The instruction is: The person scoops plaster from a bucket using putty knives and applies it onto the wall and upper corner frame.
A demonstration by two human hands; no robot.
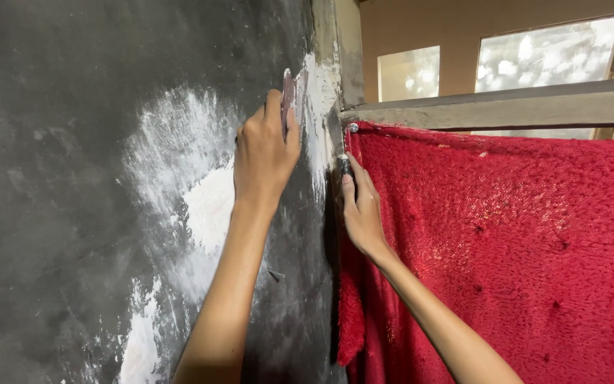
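Head view: a person works at the edge of a dark wall (72, 213), both arms raised.
Left hand (264, 153): its grip is closed around a flat scraper blade (288, 96), thumb along the near face and fingers curled behind.
Scraper blade: it stands upright out of the top of the left grip, its edge against the wall; only the upper part shows above the knuckles.
White plaster (207, 206): a thick patch lies just left of and below the left grip, thinning into streaks further down the wall; another smear (318, 92) sits just right of the blade, running up the wall's edge.
Right hand (362, 210): fingers stretched upward, the grip narrow, fingertips pressing a small dark tool (345, 165) against the wall's corner; how firmly it is pinched I cannot tell.
Small dark tool: it sits at the tips of the right grip, just below a metal screw head (353, 128).
Red cloth (506, 256): a fuzzy hanging directly right of the right grip, touching the wrist side, hung from a wooden beam (506, 107) above it.
Windows (548, 53): bright panes well above and right of both grips.
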